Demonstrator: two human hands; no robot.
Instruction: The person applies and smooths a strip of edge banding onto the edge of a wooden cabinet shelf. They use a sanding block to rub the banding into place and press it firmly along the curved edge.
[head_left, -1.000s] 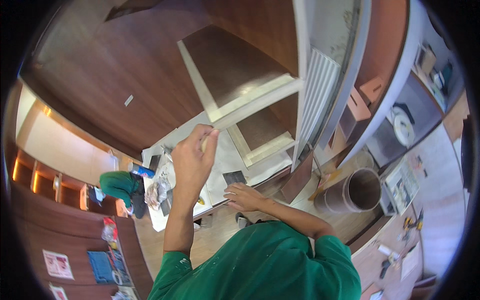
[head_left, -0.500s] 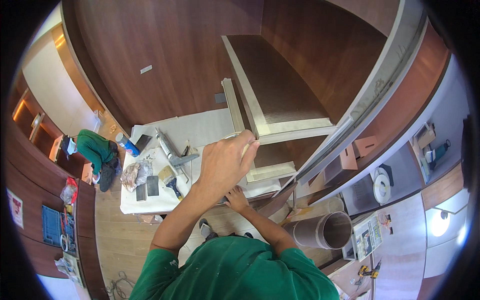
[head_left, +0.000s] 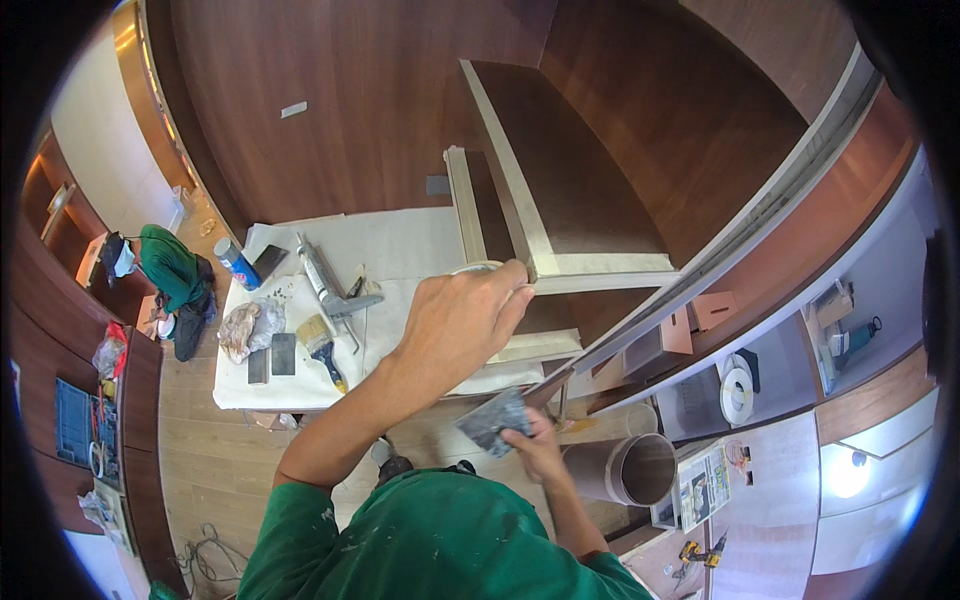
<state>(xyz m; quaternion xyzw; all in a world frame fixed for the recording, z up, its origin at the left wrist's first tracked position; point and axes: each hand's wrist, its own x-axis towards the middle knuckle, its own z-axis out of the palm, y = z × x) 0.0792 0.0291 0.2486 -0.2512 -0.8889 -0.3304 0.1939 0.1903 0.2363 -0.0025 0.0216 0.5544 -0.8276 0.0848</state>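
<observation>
My left hand (head_left: 468, 312) is closed at the front corner of the brown shelf (head_left: 570, 170). A pale curved rim, seemingly a roll of masking tape (head_left: 478, 267), peeks out behind its knuckles; the hand hides most of it. Cream strips of masking tape (head_left: 612, 263) run along the shelf's edges, and the fingertips touch the corner where they meet. Lower and to the right, my right hand (head_left: 538, 448) grips a flat, mottled grey rectangular piece (head_left: 494, 422) by one end. This piece is blurred, so its kind is unclear.
On the white-covered bench (head_left: 400, 235) lie a caulking gun (head_left: 318, 275), a paintbrush (head_left: 318, 345), a spray can (head_left: 238, 263) and a plastic bag (head_left: 255, 328). A brown cylinder (head_left: 640, 470) stands beside my right arm. A co-worker (head_left: 170, 265) crouches at far left.
My right hand has come back from the bench's front edge, with the grey piece now in full sight. My left hand stays at the shelf corner. The whole view has shifted slightly.
</observation>
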